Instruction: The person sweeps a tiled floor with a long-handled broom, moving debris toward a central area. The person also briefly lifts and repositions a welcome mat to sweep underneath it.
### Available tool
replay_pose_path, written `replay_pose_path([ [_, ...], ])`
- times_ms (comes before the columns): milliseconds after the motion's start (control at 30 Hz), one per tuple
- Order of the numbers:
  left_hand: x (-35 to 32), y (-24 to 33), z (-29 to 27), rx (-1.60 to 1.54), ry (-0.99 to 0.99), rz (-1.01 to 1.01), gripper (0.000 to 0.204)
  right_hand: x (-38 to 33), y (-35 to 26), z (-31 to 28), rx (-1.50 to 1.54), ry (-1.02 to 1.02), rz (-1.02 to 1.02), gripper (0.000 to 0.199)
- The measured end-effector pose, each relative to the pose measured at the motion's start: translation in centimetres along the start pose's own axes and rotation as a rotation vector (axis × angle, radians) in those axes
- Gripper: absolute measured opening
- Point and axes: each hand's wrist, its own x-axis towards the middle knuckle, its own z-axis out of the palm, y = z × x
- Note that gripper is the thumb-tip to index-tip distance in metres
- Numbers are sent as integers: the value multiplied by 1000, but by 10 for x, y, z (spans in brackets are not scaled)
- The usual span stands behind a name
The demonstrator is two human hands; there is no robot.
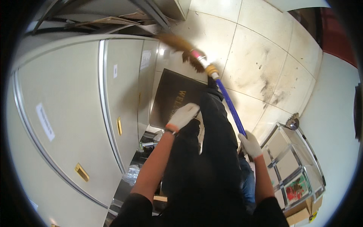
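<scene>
Watching remotely: broom angled ahead of my right hand, which wraps its blue handle | left hand over the doormat, fingers hidden, can't tell their state | I'd expect light weight, stiff shaft, soft bristles; grip the handle

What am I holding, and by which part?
Your right hand grips a broom by its blue handle, away from the bristles. Your left hand shows nothing held.
</scene>
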Motion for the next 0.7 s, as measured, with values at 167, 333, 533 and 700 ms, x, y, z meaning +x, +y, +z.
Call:
replay_pose_path([
  [167,168,112,95,-811,-149,53,55,76,-62,-32,558,-294,131,35],
  [333,294,142,69,-840,267,-67,24,232,-95,-17,621,-387,-20,40],
  [533,351,121,55,-517,301,-161,25,289,-101,-5,613,-409,67,39],
  [700,320,104,136,-833,46,-209,12,236,-69,-59,406,-230,100,35],
])
